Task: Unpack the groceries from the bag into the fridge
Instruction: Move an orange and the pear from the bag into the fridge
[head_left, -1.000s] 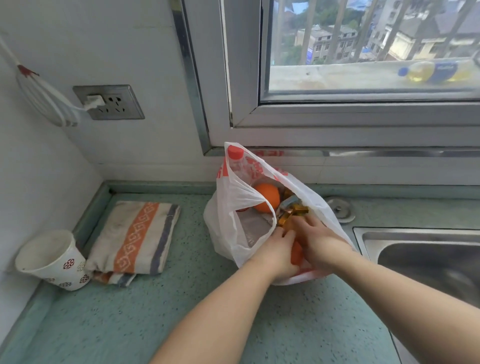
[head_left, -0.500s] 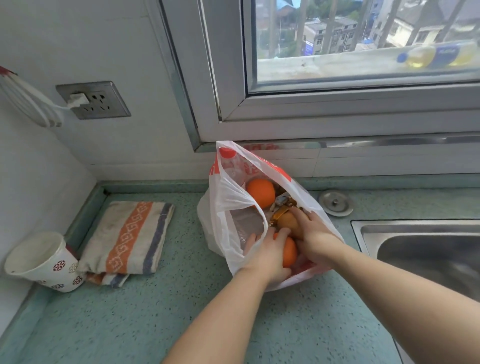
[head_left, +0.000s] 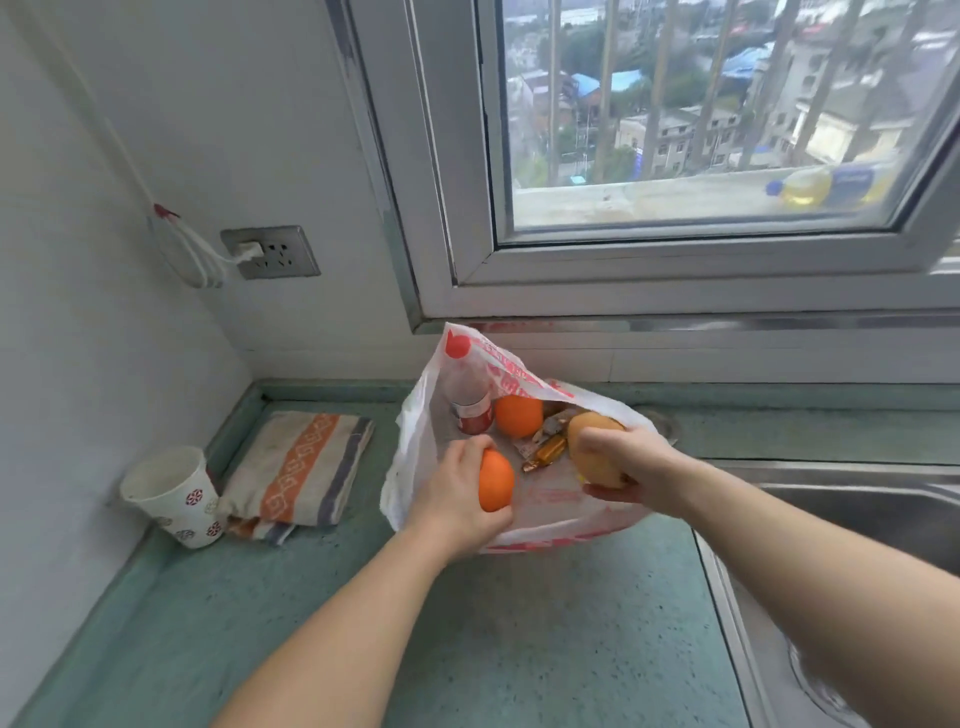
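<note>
on the green speckled counter (head_left: 519, 649), head view: a white plastic bag (head_left: 415, 457) with red print lies open below the window (head_left: 701, 130), its mouth facing the person. the left hand (head_left: 457, 493) is curled round an orange (head_left: 496, 480), held over the near left part of the bag's opening. the right hand (head_left: 623, 457) grips a yellow-tan fruit (head_left: 592, 447), fingers wrapped over its top and thumb under it, above the right side of the bag. inside the bag remain a second orange (head_left: 518, 415), a bottle with a red label (head_left: 470, 405) leaning at the back left, and some small amber-wrapped items (head_left: 550, 449) between the two hands; their exact kind cannot be told. left of the bag, apart from it, lies a folded striped cloth (head_left: 301, 467), and beside that a tilted paper cup (head_left: 171, 493) against the wall. a steel sink (head_left: 857, 509) sits to the right. no fridge is in view.
</note>
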